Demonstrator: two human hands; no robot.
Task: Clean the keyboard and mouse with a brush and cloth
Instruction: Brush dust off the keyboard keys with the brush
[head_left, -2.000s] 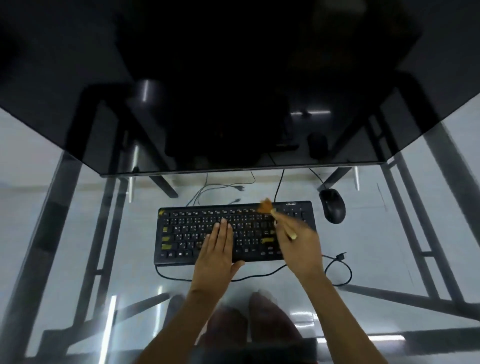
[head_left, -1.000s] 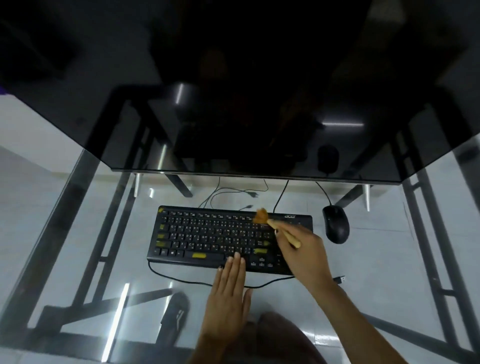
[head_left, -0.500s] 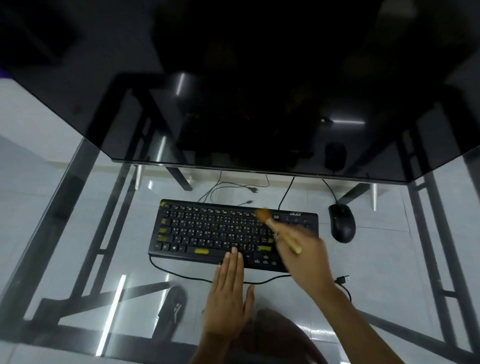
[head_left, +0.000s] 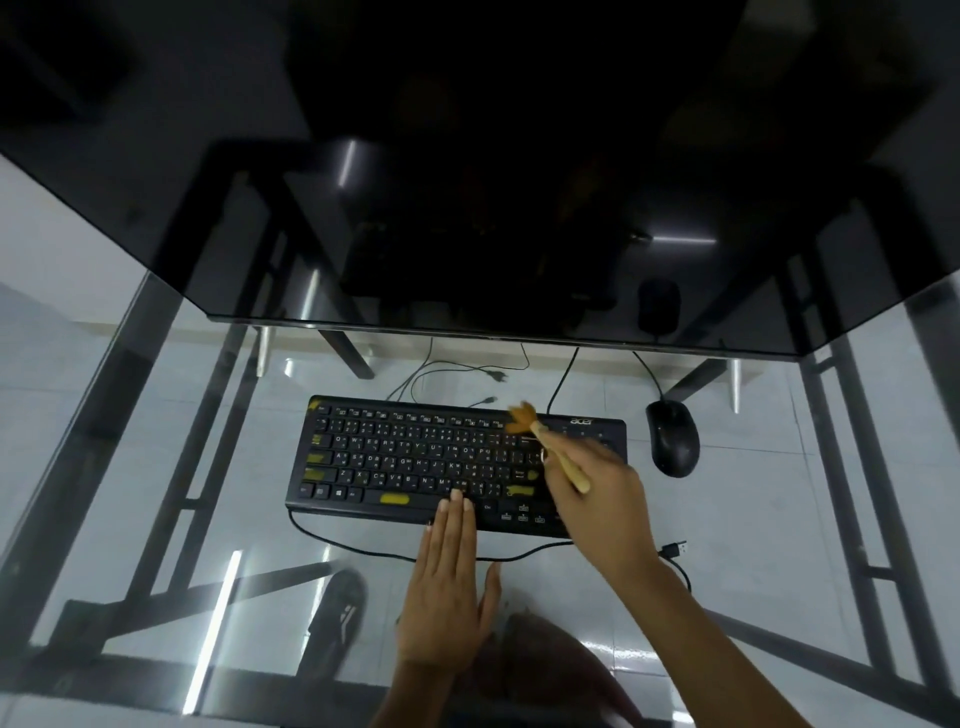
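— Glass is what carries it all, yes? Where does the keyboard lie?

— Yes, a clear glass table (head_left: 779, 519) on a dark frame. The black keyboard (head_left: 415, 457), with a few yellow keys, lies flat near the middle, below the lower edge of a dark monitor (head_left: 467, 182) at 12 o'clock.

— And the mouse?

— The black mouse (head_left: 672, 437) sits at 3 o'clock from the keyboard, just beside its right end and apart from it.

— What is the right hand doing?

— The right hand (head_left: 602, 499) has its fingers curled round the pale wooden handle of a small brush (head_left: 550, 447). The tan bristles point toward 11 o'clock and sit over the keyboard's top row, blurred, near the brand mark.

— The left hand?

— The left hand (head_left: 447, 587) lies flat with straight fingers held together, holding nothing. Its fingertips (head_left: 457, 501) rest on the keyboard's near edge, right of the yellow space bar; the palm lies on the glass at 6 o'clock.

— Any wires?

— A black cable (head_left: 363, 545) curves along the near side of the keyboard, passing under the left hand.
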